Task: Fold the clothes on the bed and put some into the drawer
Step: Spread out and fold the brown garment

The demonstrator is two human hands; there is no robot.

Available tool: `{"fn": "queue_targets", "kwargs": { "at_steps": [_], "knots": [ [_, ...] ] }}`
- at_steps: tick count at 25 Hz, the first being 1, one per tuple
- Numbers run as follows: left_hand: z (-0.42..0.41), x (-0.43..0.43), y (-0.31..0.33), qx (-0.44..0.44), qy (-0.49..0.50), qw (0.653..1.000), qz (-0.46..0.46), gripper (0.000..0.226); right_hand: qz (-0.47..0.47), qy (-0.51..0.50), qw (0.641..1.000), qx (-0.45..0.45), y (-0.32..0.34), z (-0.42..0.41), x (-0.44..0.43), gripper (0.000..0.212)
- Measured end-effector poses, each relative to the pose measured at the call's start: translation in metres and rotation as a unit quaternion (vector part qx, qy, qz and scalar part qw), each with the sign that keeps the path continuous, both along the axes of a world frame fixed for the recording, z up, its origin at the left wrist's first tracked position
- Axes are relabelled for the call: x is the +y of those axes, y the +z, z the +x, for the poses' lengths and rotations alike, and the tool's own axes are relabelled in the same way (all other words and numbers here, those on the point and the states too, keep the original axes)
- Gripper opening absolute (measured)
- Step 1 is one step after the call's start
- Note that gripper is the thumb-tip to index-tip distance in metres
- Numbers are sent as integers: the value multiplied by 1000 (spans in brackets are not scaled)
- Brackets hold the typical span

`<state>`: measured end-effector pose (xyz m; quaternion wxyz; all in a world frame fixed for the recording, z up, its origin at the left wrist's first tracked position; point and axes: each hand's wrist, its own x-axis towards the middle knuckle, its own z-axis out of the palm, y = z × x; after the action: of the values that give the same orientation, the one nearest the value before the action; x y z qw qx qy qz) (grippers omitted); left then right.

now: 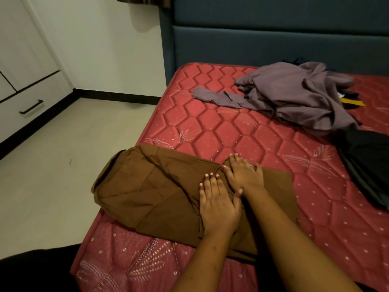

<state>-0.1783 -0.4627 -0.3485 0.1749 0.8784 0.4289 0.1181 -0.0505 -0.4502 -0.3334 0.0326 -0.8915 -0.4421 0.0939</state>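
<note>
1. Left hand (219,204): open. The palm lies flat, face down, on the brown garment (155,186). The four fingers are straight and close together, pointing away from me. The thumb lies along the right side of the hand, beside my right wrist. Nothing is pinched or curled round; contact is by palm and finger pads only.

2. Right hand (245,174): open. It lies flat on the same garment, just beyond and to the right of the left hand, angled towards the upper left. The fingers are straight and slightly spread, and their tips reach the far edge of the cloth. A ring (250,165) shows on one finger. The thumb points back towards the left thumb, and the two nearly touch.

3. Location of the brown garment: it rests in folded layers on the near left part of the red quilted mattress (221,127). Its left end hangs over the mattress edge above the floor (63,175). Several creases run across the layers left of my hands.

4. Other clothes: a crumpled purple garment (299,95) lies towards the blue headboard (273,41), well apart from my hands. A black garment (368,163) lies at the right edge of the view.

5. Drawer (29,106): it sits in the white cabinet across the floor, its front flush and its black handle (31,107) visible.
</note>
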Motion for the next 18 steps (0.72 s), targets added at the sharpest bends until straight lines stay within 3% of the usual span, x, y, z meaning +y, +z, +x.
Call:
{"fn": "queue_targets", "kwargs": {
  "at_steps": [5,9,11,13,15,18],
  "knots": [
    [-13,0,4,17,-17,1000,15,83,-23,-166,986,12,32,10,-61,62],
    [-34,-7,-1,32,-54,998,29,66,93,-333,905,247,39,12,-108,96],
    [-44,-14,-1,56,-57,997,19,67,170,-350,845,367,45,-4,-117,113],
    [-53,-17,2,83,-59,995,5,85,209,-349,808,426,53,-15,-126,115],
    [-56,-15,7,108,-88,990,-23,95,222,-331,801,446,63,-17,-132,110],
    [-60,-15,23,143,-94,982,-83,68,256,-304,799,451,72,-10,-134,96]
  ]
}}
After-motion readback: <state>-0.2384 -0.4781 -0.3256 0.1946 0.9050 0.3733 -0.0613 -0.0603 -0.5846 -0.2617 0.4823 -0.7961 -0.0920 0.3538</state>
